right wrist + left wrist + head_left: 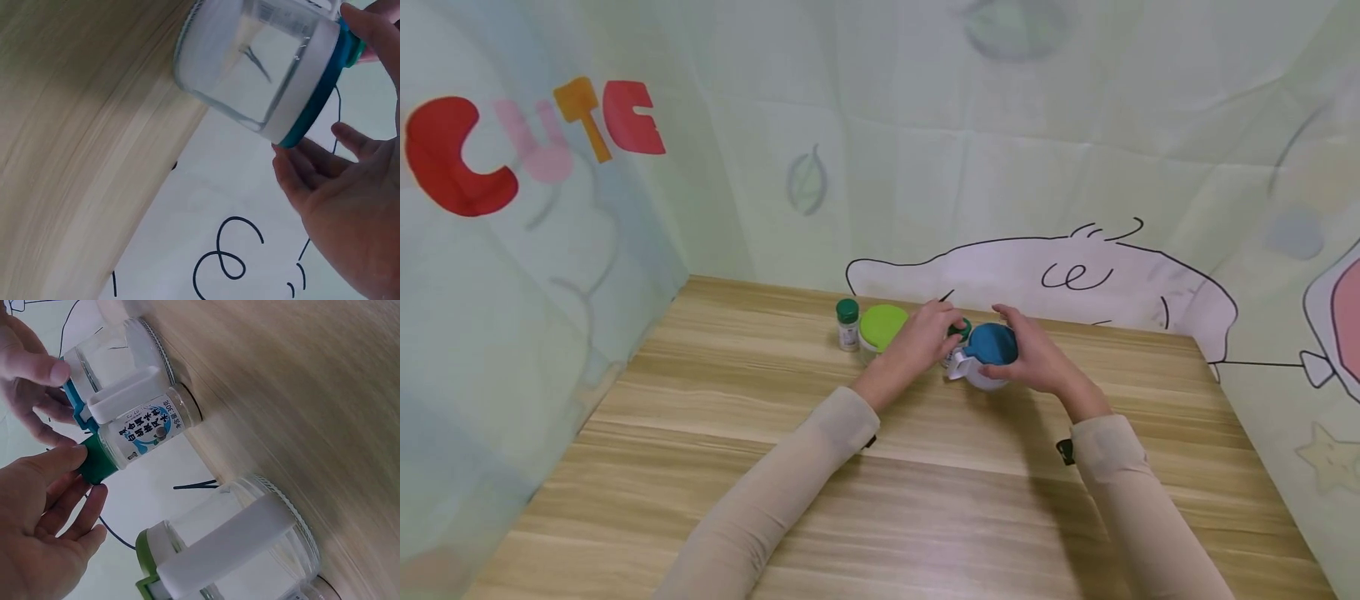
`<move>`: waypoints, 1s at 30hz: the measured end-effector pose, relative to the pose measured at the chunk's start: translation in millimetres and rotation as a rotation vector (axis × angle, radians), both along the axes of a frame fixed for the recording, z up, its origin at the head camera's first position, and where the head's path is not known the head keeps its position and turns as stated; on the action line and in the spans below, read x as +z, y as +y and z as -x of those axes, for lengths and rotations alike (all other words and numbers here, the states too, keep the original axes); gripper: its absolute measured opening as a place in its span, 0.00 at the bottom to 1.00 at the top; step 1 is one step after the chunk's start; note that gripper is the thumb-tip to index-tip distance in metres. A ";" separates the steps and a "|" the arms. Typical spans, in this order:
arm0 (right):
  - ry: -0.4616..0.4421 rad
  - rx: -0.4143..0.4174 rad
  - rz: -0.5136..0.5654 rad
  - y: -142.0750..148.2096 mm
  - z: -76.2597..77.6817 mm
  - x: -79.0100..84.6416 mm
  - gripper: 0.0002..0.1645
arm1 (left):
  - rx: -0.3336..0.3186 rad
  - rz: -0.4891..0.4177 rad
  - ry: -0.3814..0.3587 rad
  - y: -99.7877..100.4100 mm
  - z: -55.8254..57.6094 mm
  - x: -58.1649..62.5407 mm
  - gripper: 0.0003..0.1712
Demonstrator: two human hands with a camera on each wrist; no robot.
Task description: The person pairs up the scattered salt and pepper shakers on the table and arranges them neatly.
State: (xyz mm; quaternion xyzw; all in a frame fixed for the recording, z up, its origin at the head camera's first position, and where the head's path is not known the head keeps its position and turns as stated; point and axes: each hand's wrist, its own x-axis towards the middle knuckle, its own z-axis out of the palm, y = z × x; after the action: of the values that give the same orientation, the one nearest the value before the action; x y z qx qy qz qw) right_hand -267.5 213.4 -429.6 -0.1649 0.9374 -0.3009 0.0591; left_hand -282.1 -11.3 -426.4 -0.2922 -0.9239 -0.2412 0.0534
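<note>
My left hand (pixel 925 333) pinches the green cap of a small clear spice bottle (pixel 150 428) between thumb and fingers. Printed on its white label are dark characters and a blue design. Close beside that bottle is a clear glass jar (pixel 250 65) with a blue lid (pixel 992 343) and a white handle (pixel 125 394). My right hand (pixel 1033 354) holds this jar by its lid, thumb on one side and fingers on the other. Left of my left hand stands a similar jar with a lime-green lid (pixel 882 325), partly covered by that hand.
A second green-capped spice bottle (pixel 847 325) stands at the left end of the row. All sit near the back edge of a wood-grain table (pixel 760 392). Behind rises a printed cloth backdrop (pixel 910 183), with another along the left side.
</note>
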 end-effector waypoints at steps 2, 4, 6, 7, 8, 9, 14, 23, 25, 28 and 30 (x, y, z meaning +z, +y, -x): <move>0.024 -0.019 -0.006 -0.6 -1.5 2.7 0.59 | 0.003 0.007 -0.001 0.1 0.2 -0.1 0.11; 0.062 -0.042 -0.028 -1.4 -3.2 5.7 0.55 | 0.004 0.011 0.001 0.2 0.5 -0.3 0.11; 0.104 -0.059 -0.066 -2.6 -5.1 8.5 0.50 | 0.007 0.010 0.000 0.3 0.8 -0.7 0.11; 0.123 -0.064 -0.093 -3.3 -6.1 9.7 0.47 | 0.009 0.009 -0.002 0.3 0.9 -1.0 0.11; 0.140 -0.067 -0.123 -3.9 -7.2 10.5 0.45 | 0.011 0.008 -0.005 0.3 0.9 -1.1 0.11; 0.150 -0.067 -0.148 -4.5 -8.4 11.1 0.43 | 0.014 0.009 -0.008 0.4 0.8 -1.4 0.11; 0.182 -0.065 -0.221 -6.5 -13.5 10.2 0.39 | 0.023 0.020 -0.019 1.1 -0.1 -1.7 0.12; 0.179 -0.071 -0.223 -9.2 -14.5 8.8 0.36 | 0.016 0.016 0.004 0.8 -0.5 -2.5 0.11; 0.184 -0.069 -0.224 -9.3 -14.9 9.0 0.35 | 0.015 0.013 0.007 1.0 -0.1 -2.7 0.11; 0.196 -0.059 -0.233 -9.2 -15.3 9.2 0.34 | 0.017 0.015 0.010 1.6 0.3 -2.4 0.11; 0.200 -0.047 -0.239 -9.1 -15.1 9.5 0.34 | 0.017 0.017 0.009 1.8 0.7 -2.4 0.10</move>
State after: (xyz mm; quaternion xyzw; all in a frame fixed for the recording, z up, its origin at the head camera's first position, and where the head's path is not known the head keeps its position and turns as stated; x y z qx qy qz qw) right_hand -252.4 204.4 -420.2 -0.1638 0.9713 -0.1708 -0.0227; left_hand -282.8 -9.5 -428.7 -0.2859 -0.9281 -0.2316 0.0573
